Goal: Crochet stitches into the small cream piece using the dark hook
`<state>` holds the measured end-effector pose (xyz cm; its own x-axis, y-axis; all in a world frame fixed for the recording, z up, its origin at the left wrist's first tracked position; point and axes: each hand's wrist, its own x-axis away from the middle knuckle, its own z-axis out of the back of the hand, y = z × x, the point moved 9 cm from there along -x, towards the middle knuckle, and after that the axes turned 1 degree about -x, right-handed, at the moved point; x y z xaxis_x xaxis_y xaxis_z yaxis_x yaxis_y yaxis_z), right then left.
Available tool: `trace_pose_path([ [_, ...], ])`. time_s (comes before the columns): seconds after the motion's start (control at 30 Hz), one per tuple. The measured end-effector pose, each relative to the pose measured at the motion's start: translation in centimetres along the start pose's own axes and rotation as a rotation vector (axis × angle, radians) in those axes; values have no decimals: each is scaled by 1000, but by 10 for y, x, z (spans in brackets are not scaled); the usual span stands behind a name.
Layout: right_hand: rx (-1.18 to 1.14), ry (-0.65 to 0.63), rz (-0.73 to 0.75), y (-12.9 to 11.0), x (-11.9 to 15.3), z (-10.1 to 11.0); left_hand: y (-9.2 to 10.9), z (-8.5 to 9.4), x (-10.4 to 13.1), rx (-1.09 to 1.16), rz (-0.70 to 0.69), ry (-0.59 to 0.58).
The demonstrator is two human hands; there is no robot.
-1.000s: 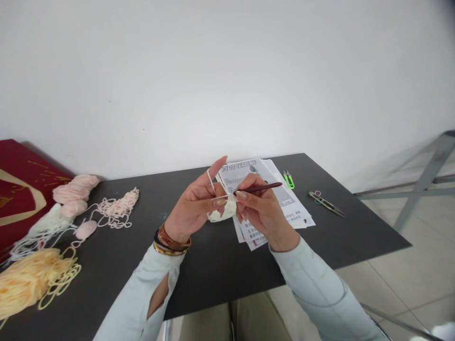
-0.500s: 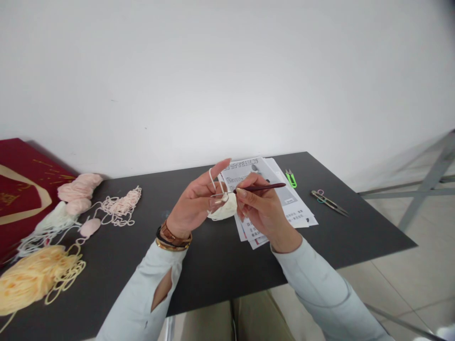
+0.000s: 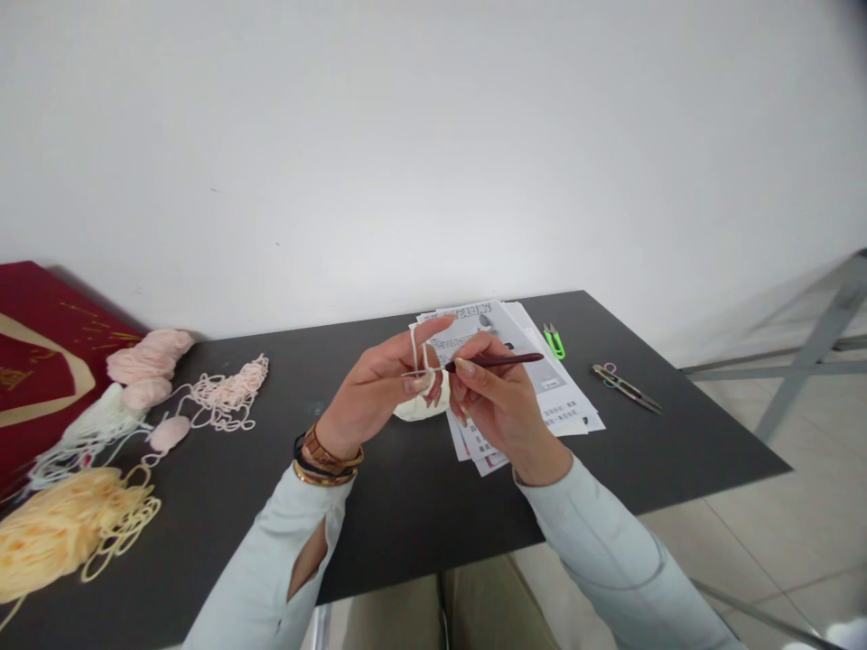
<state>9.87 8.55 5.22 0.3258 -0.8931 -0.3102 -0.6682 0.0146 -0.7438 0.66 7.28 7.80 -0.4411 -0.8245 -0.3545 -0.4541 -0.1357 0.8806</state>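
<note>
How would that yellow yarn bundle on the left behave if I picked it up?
The yellow yarn bundle would probably sag, since its strands look loosely gathered. The loose loops at its right end would likely dangle and might snag. If nudged, it seems unlikely to roll far, given its long, uneven shape.

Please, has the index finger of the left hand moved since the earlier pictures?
Yes. Judged against the printed papers, the index finger of the left hand has tipped down and rightward, toward the right hand.
</note>
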Motion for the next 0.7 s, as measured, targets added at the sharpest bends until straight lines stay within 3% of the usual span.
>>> trace_pose_path([
  [0.17,18,-6,4,1,-1,-1,-4,5,0,-89,-63,54],
  [0.33,126,7,82,-4,-2,-4,-6,8,0,-76,-84,194],
  [0.53,227,24,107,-3,-5,0,-13,3,0,-37,-36,263],
  [0.7,188,-13,65,1,-4,-1,-17,4,0,-32,21,247],
])
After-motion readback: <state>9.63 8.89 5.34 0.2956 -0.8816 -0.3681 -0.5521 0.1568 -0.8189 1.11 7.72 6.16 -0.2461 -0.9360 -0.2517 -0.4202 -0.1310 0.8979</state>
